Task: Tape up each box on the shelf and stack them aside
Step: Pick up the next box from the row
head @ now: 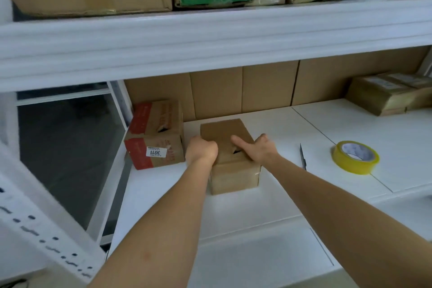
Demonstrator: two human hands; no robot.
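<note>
White metal shelving (210, 37), cardboard-lined back (245, 91), perhaps dark flooring (65, 159).

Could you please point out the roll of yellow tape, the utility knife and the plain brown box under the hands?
roll of yellow tape (357, 166): head view, on its yellow outer band.
utility knife (303, 156): head view, mid-length on its slim body.
plain brown box (233, 176): head view, on its near side face.
</note>
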